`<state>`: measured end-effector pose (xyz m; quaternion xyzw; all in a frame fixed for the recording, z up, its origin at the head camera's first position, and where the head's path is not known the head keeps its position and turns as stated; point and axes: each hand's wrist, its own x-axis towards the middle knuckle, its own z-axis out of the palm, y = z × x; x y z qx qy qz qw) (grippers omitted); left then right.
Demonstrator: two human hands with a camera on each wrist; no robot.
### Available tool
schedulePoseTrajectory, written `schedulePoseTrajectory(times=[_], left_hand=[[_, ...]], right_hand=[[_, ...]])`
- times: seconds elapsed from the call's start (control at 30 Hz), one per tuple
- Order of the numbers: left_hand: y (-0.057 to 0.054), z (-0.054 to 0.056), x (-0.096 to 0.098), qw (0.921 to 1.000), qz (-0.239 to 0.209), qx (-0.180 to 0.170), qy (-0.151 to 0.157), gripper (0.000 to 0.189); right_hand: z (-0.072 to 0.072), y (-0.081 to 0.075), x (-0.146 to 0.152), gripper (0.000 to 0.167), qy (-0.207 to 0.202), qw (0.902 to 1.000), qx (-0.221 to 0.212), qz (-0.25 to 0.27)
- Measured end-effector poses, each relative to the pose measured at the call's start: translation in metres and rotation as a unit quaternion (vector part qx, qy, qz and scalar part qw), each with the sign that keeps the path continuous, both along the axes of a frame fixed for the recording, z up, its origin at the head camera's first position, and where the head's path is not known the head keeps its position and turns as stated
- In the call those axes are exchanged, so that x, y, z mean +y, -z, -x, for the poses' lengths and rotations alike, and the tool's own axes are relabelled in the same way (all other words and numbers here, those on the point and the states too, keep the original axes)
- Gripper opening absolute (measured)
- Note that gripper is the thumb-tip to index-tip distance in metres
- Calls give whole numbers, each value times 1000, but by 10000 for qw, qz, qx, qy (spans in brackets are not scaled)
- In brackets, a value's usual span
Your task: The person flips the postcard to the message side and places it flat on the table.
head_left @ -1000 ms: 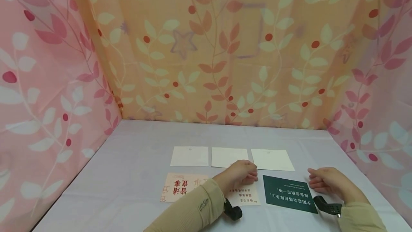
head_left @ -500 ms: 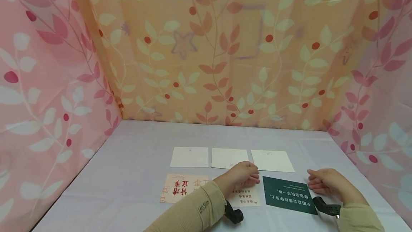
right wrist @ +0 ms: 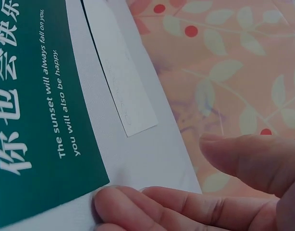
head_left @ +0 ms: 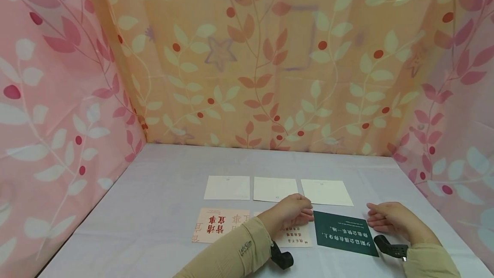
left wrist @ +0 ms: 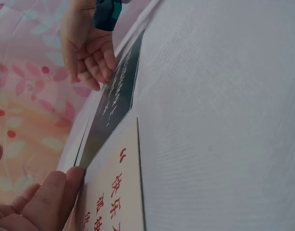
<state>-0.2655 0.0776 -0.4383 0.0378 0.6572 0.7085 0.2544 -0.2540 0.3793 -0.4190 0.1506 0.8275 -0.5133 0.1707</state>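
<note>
A dark green card [head_left: 345,233] with white lettering lies flat at the right of the near row. My right hand [head_left: 397,220] is at its right edge; in the right wrist view the fingertips [right wrist: 111,204] touch or nearly touch the green card's corner [right wrist: 85,175]. Over the middle cream card [head_left: 295,238], partly hiding it, is my left hand [head_left: 287,213], its fingertips at the green card's left edge. In the left wrist view, the left fingers [left wrist: 51,197] lie by the gap between the two cards. Neither hand grips anything; the fingers are loosely extended.
A cream card [head_left: 220,223] with red characters lies at the left of the near row, partly behind the left sleeve [head_left: 235,248]. Behind are three whitish cards: left [head_left: 227,188], middle [head_left: 272,187] and right [head_left: 328,193]. Patterned curtains [head_left: 254,55] enclose the white table [head_left: 154,209].
The green card has shifted slightly left, and my right hand has moved left with it. My left hand has edged right to the card's left side. The other cards keep their places.
</note>
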Motion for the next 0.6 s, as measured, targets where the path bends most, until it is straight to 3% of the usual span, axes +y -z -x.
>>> schedulePoseTrajectory(times=[0.33, 0.6], left_hand=[[0, -1, 3, 9993, -217, -247, -183, 21], [-1, -2, 0, 9985, -387, -367, -152, 18]], right_hand=[[1, -1, 0, 48, -14, 10000, -10, -25], [-1, -1, 1, 48, -53, 10000, 11, 33]])
